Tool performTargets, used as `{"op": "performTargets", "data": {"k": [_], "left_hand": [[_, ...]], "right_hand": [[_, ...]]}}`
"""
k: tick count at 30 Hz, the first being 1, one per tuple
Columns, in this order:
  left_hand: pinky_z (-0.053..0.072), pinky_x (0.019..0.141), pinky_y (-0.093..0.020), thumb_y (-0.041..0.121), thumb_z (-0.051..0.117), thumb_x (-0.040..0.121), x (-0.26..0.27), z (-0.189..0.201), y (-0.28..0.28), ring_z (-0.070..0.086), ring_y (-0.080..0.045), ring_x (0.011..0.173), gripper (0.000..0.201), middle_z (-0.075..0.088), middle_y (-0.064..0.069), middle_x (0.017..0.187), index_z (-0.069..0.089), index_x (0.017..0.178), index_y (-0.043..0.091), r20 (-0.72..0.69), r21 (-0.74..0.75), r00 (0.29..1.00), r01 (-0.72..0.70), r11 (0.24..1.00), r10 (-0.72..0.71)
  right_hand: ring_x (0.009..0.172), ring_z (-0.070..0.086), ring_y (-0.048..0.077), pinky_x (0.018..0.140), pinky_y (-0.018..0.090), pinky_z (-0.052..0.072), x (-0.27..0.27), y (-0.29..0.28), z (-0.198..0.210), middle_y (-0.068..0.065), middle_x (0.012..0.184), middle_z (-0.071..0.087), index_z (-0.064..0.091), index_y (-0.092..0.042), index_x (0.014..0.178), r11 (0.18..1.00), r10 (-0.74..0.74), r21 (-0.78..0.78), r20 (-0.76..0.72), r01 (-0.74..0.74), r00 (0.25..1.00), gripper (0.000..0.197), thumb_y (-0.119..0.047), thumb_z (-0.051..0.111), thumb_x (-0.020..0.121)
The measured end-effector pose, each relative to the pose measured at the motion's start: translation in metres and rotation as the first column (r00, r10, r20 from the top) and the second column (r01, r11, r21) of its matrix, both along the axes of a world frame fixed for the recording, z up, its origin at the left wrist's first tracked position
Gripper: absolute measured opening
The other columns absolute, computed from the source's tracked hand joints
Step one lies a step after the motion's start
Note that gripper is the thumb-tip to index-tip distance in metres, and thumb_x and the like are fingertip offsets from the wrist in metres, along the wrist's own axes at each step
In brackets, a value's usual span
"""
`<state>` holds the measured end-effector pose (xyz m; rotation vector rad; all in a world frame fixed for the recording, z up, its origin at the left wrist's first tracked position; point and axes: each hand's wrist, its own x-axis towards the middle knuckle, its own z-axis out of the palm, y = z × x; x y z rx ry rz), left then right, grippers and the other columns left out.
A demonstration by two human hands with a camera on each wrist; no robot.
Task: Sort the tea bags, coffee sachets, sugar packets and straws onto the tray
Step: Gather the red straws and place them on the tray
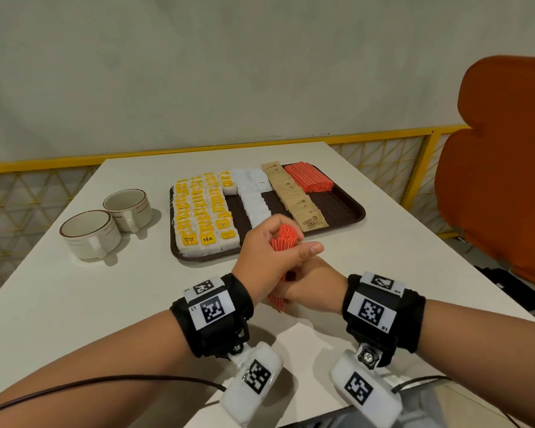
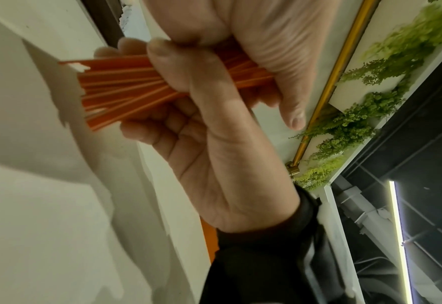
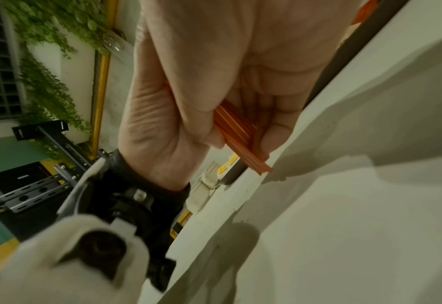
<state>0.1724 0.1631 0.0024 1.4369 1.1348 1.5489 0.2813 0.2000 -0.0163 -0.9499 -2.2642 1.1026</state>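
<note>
Both hands (image 1: pixel 286 273) grip straws (image 1: pixel 286 240); only head view shows tray (image 1: pixel 351 219).

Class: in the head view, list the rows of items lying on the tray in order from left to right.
Yellow-labelled tea bags → white packets → brown sachets → red straws, all on the brown tray.
</note>
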Motion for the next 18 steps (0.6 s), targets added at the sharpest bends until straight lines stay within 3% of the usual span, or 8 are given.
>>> {"op": "performTargets", "data": {"k": [2,5,8,11,13,15,16,18], "left_hand": [[0.047,0.06,-0.019,0.026,0.08,0.066,-0.001,-0.004,-0.001,0.055,-0.004,0.061,0.021,0.057,0.011,0.062,0.059,0.066,0.026,-0.027,-0.028,1.0,0.008,1.0,-0.008],[0.046,0.062,-0.022,0.022,0.074,0.078,0.0,-0.011,-0.005,0.052,-0.007,0.059,0.022,0.054,0.006,0.06,0.055,0.068,0.02,-0.042,-0.082,0.999,-0.009,0.997,0.006],[0.048,0.062,-0.026,0.019,0.066,0.086,-0.004,-0.013,-0.005,0.055,-0.015,0.057,0.025,0.057,-0.006,0.061,0.051,0.067,0.016,0.016,-0.104,1.0,-0.02,0.994,0.022],[0.047,0.057,-0.029,0.017,0.063,0.09,-0.008,-0.012,-0.003,0.049,-0.019,0.047,0.027,0.052,-0.005,0.048,0.048,0.067,0.014,0.029,-0.11,0.996,-0.08,0.991,0.084],[0.043,0.054,-0.029,0.018,0.063,0.09,-0.011,-0.015,-0.003,0.044,-0.018,0.043,0.027,0.048,-0.003,0.046,0.048,0.067,0.015,-0.008,-0.092,0.995,-0.101,0.991,0.101],[0.04,0.053,-0.029,0.018,0.062,0.09,-0.01,-0.018,-0.004,0.041,-0.019,0.043,0.029,0.046,0.001,0.045,0.048,0.066,0.019,-0.017,-0.073,0.995,-0.1,0.992,0.099],[0.04,0.052,-0.029,0.017,0.062,0.09,-0.008,-0.019,-0.002,0.04,-0.019,0.043,0.029,0.045,0.002,0.044,0.048,0.065,0.02,-0.014,-0.062,0.995,-0.104,0.993,0.103],[0.039,0.052,-0.03,0.009,0.06,0.089,-0.006,-0.021,0.004,0.04,-0.017,0.043,0.029,0.045,0.004,0.045,0.048,0.065,0.019,-0.009,-0.077,0.993,-0.119,0.99,0.119]], "right_hand": [[0.088,0.068,0.015,0.079,0.033,0.057,0.0,0.005,-0.002,0.005,0.093,0.069,0.062,-0.011,0.102,0.999,0.044,0.01,0.01,-0.044,0.999,0.023,-0.006,0.065,0.08],[0.075,0.065,-0.001,0.069,0.017,0.053,0.003,0.007,-0.005,-0.01,0.08,0.066,0.062,-0.023,0.088,0.997,0.08,-0.022,0.096,-0.078,0.992,0.02,-0.01,0.073,0.078],[0.082,0.069,0.01,0.078,0.026,0.056,0.01,0.006,0.0,-0.004,0.087,0.072,0.07,-0.016,0.092,0.989,0.099,-0.125,0.177,-0.077,0.979,0.025,-0.02,0.082,0.071],[0.078,0.064,-0.004,0.078,0.02,0.051,0.021,0.015,0.016,-0.015,0.086,0.068,0.067,-0.025,0.087,0.99,0.131,-0.083,0.283,-0.112,0.95,0.018,-0.015,0.077,0.077],[0.084,0.063,-0.008,0.087,0.024,0.052,0.025,0.022,0.03,-0.016,0.092,0.067,0.068,-0.028,0.096,0.998,0.013,0.064,0.183,-0.025,0.983,0.022,-0.009,0.068,0.085],[0.105,0.062,0.0,0.099,0.032,0.049,0.027,0.021,0.046,-0.007,0.111,0.068,0.066,-0.02,0.117,0.992,-0.051,0.111,-0.091,0.061,0.995,0.033,-0.002,0.054,0.092],[0.115,0.058,0.002,0.104,0.031,0.045,0.027,0.016,0.053,-0.004,0.122,0.065,0.061,-0.018,0.125,0.988,0.006,0.154,-0.188,0.024,0.982,0.037,-0.001,0.048,0.095],[0.13,0.045,-0.001,0.109,0.023,0.037,0.024,0.003,0.062,-0.005,0.138,0.053,0.052,-0.017,0.135,0.939,0.18,0.325,-0.186,-0.112,0.966,0.042,-0.005,0.044,0.096]]}}
